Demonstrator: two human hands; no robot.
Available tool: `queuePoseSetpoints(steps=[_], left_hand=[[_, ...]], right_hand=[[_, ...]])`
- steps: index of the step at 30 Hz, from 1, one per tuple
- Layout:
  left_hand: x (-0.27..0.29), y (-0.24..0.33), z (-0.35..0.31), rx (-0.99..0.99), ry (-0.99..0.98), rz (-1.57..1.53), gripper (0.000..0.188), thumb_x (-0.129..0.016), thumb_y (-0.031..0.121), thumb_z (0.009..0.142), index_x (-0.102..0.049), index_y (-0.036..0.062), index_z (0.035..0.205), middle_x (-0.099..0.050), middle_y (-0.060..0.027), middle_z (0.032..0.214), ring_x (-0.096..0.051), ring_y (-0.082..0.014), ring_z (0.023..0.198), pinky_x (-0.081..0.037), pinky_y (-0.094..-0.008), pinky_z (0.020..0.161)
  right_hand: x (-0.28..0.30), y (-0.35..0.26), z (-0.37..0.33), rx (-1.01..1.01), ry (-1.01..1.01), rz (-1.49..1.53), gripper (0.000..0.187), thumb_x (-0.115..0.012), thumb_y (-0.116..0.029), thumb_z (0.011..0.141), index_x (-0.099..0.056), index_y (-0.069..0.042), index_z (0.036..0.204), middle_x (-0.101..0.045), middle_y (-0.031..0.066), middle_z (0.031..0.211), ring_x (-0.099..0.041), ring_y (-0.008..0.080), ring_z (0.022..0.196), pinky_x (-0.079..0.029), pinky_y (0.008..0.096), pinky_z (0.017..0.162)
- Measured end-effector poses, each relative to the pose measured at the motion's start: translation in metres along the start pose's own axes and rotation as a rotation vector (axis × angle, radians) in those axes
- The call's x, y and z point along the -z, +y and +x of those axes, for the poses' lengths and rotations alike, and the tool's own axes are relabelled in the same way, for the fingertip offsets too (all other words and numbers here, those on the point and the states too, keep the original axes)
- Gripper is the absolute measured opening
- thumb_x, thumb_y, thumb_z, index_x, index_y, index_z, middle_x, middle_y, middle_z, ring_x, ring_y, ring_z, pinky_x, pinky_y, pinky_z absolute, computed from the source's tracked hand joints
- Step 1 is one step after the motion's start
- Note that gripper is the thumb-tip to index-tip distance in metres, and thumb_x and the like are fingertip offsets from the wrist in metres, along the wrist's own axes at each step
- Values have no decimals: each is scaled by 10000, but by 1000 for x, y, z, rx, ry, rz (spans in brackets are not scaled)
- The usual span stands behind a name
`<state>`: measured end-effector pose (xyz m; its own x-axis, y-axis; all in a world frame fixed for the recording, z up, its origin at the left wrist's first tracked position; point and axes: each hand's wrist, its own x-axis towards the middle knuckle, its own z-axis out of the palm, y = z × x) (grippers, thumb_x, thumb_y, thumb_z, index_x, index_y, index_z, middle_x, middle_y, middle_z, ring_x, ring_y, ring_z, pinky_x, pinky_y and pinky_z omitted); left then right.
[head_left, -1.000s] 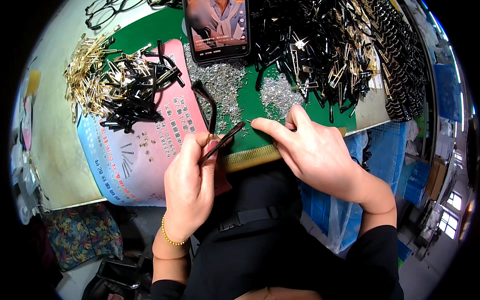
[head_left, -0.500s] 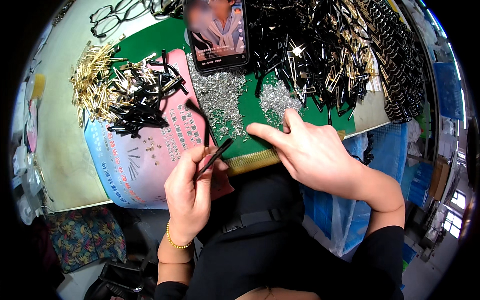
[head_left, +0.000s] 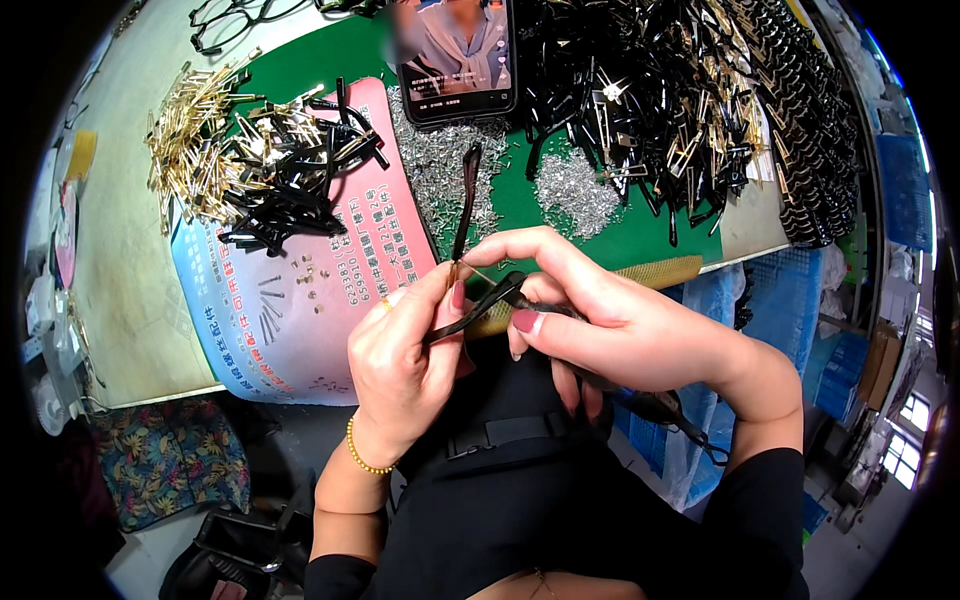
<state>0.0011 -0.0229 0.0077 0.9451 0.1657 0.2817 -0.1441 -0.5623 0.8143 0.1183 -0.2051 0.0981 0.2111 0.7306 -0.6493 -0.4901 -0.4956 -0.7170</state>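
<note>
My left hand (head_left: pixel 400 355) is closed, pinching a black eyeglass temple (head_left: pixel 467 205) that sticks up from the fingertips. A second slim black eyewear piece (head_left: pixel 473 312) runs from the same fingers toward the right hand. My right hand (head_left: pixel 625 335) is curled round a dark corded tool (head_left: pixel 655 407) that looks like an electric screwdriver; the palm hides much of its body. A thin metal bit reaches to the left fingertips, by the end of the temple. Just beyond the hands lie a heap of small silver screws (head_left: pixel 440 170) and a smaller silver pile (head_left: pixel 575 195).
A phone (head_left: pixel 460 60) stands behind the screws on a green mat (head_left: pixel 515 210). Gold and black temples (head_left: pixel 270 165) are heaped on a pink-and-blue printed sheet (head_left: pixel 290 350) at left. More black and gold temples (head_left: pixel 640 120) cover the right. Eyeglass frames (head_left: pixel 235 22) lie far left.
My right hand, earlier empty beside the silver pile with its index finger extended, has come left to the left hand and now grips the dark tool. The left hand has shifted slightly right, turning the temple upright.
</note>
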Motion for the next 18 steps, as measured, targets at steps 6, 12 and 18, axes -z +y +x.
queuePoseSetpoints(steps=[6,12,18], left_hand=[[-2,-2,1,-88,6,114,300,-675,-37,860,-672,-61,1159,-700,-109,814,-626,-240,630,-506,-344,599],[-2,-13,-9,-252,-39,226,471,-636,-98,694,-654,-94,1164,-692,-119,873,-594,-259,615,-495,-342,569],[5,-17,-9,-124,42,254,286,-566,6,926,-648,-46,1195,-719,-108,896,-653,-210,709,-499,-304,614]], right_hand=[[2,-3,3,-19,17,-1,489,-452,-201,1049,-255,-99,1485,-602,100,1025,-629,128,580,-526,269,474],[6,8,0,-56,-37,195,512,-513,-155,1031,-222,-6,1424,-583,102,998,-563,104,525,-445,263,415],[-5,31,-11,461,434,-989,500,-590,-230,993,-382,12,1378,-603,205,998,-654,433,732,-545,505,626]])
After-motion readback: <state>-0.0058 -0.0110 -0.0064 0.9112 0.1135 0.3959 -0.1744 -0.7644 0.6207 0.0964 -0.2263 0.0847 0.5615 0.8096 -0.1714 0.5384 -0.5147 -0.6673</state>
